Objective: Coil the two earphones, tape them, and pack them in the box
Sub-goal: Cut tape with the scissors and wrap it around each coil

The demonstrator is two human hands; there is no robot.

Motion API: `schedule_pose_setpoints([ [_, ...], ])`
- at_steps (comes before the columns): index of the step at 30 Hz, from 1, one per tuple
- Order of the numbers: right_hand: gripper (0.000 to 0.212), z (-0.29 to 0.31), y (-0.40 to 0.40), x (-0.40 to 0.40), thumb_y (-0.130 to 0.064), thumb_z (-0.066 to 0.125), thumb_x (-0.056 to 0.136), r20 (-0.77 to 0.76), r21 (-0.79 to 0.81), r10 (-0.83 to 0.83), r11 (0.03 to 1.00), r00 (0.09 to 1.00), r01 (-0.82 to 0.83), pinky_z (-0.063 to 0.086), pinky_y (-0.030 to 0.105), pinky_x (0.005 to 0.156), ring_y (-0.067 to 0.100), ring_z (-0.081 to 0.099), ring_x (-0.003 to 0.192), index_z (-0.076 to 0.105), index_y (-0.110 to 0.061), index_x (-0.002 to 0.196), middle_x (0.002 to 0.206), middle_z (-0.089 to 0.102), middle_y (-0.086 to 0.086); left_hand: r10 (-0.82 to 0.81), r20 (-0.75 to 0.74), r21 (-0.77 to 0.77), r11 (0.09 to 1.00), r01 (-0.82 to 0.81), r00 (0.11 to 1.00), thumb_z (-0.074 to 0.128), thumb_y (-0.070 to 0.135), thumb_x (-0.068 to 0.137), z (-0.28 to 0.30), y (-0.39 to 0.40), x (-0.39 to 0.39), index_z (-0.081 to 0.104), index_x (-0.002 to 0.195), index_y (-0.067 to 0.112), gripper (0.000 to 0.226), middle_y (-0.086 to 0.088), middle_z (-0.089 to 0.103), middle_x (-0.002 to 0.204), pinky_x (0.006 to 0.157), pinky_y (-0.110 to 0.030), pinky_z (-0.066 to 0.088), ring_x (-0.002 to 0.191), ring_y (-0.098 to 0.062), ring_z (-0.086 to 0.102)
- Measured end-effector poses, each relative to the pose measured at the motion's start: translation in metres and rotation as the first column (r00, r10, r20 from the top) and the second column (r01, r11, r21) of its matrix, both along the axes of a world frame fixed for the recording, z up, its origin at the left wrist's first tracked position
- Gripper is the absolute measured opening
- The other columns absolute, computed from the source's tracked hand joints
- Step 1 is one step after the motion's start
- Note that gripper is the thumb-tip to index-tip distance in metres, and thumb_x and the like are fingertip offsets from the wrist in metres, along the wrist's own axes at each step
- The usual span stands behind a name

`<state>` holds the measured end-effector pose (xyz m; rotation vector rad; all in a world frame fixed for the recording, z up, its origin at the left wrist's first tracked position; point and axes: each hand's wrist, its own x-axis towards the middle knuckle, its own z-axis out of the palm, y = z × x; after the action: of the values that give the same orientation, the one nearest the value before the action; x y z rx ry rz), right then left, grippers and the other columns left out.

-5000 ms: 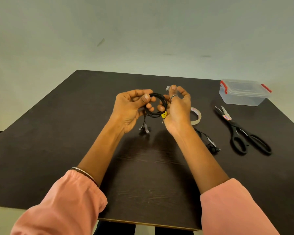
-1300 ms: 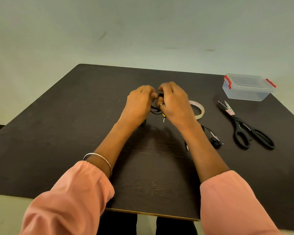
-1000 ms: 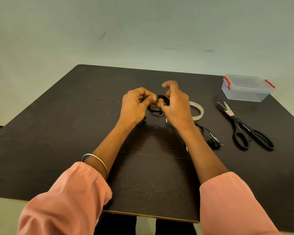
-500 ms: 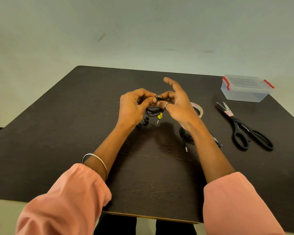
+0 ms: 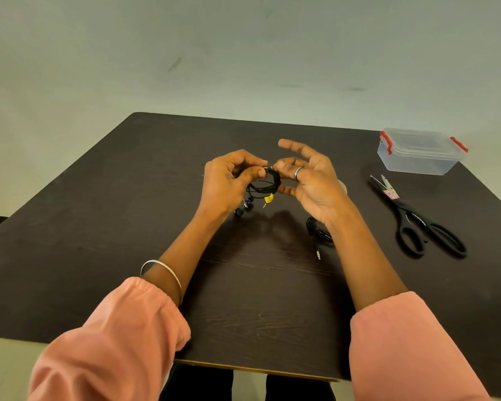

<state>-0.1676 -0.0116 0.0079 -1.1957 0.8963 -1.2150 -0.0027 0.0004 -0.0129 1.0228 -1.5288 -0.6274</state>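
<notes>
The left hand (image 5: 229,180) holds a pinching grip on the coiled earphone (image 5: 265,183), thumb and curled fingers closed round the left side of the black loop. The right hand (image 5: 310,180) meets the coil from the other side: its thumb and one bent finger touch the right edge of the coil, while the remaining fingers are spread and straight. Whether that contact is a true pinch I cannot tell. The earbuds (image 5: 245,206) and a yellow-tagged plug (image 5: 269,199) dangle below the coil, above the desk (image 5: 99,227).

The step looks like pressing tape around the bundle. To do it well, keep the left pinch firm so the loops stay stacked, and smooth the tape fully round the strands so it sticks to itself.

The second earphone (image 5: 317,231) lies on the desk below and right of the coil, partly under the right wrist. The scissors (image 5: 417,221) lie farther right of the coil, and the closed box (image 5: 420,151) sits beyond them.
</notes>
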Motion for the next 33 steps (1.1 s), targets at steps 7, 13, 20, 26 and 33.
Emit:
schedule_pose_setpoints([
  [7,0.042,-0.001,0.000,0.003,0.007,0.059,0.087,-0.071,-0.064,-0.109,0.992,0.992,0.104,0.056,0.037,0.072,0.017,0.067,0.077,0.058,-0.013,0.125,0.073,0.065,0.001,-0.070,-0.004,0.032,0.997,0.070,0.998,0.070,0.001,0.082,0.000,-0.002,0.001,0.071,0.087,0.020,0.020,0.000,0.072,0.082,0.078,-0.031,0.058,0.081,-0.016,0.071],
  [13,0.048,0.000,0.001,0.006,0.006,0.059,0.088,-0.198,-0.199,-0.213,0.964,0.957,0.173,0.059,0.038,0.073,0.016,0.067,0.077,0.053,-0.020,0.128,0.075,0.065,0.001,-0.049,0.025,0.060,0.997,0.047,0.998,0.071,0.004,0.083,-0.001,-0.003,0.002,0.071,0.090,0.016,0.014,-0.004,0.073,0.084,0.077,-0.028,0.058,0.080,-0.014,0.072],
  [20,0.061,0.004,0.010,0.008,0.003,0.066,0.083,-0.512,-0.648,-0.396,0.760,0.762,-0.041,0.055,0.029,0.078,0.008,0.065,0.074,0.046,-0.023,0.135,0.081,0.067,-0.003,0.094,0.005,0.099,0.991,-0.094,0.996,0.072,0.013,0.085,0.001,-0.002,-0.001,0.073,0.089,0.012,0.005,-0.002,0.073,0.075,0.066,-0.021,0.058,0.064,-0.011,0.070],
  [26,0.076,0.002,0.007,0.011,-0.004,0.071,0.080,-0.599,-0.787,-0.596,0.560,0.535,-0.259,0.050,0.035,0.082,0.017,0.064,0.082,0.037,-0.017,0.146,0.082,0.073,-0.002,0.088,-0.318,0.283,0.959,0.006,0.944,0.067,0.007,0.088,0.000,-0.003,-0.005,0.072,0.086,0.001,0.008,-0.012,0.071,0.073,0.059,-0.026,0.055,0.061,-0.017,0.067],
  [33,0.065,-0.003,0.004,0.006,0.000,0.064,0.082,-0.532,-0.715,-0.466,0.694,0.707,-0.081,0.044,0.017,0.095,0.006,0.064,0.096,0.043,-0.010,0.142,0.089,0.075,-0.004,0.114,-0.476,0.337,0.940,0.061,0.872,0.070,0.007,0.085,0.000,-0.005,0.000,0.071,0.087,-0.001,0.009,-0.016,0.072,0.076,0.062,-0.025,0.056,0.068,-0.022,0.071],
])
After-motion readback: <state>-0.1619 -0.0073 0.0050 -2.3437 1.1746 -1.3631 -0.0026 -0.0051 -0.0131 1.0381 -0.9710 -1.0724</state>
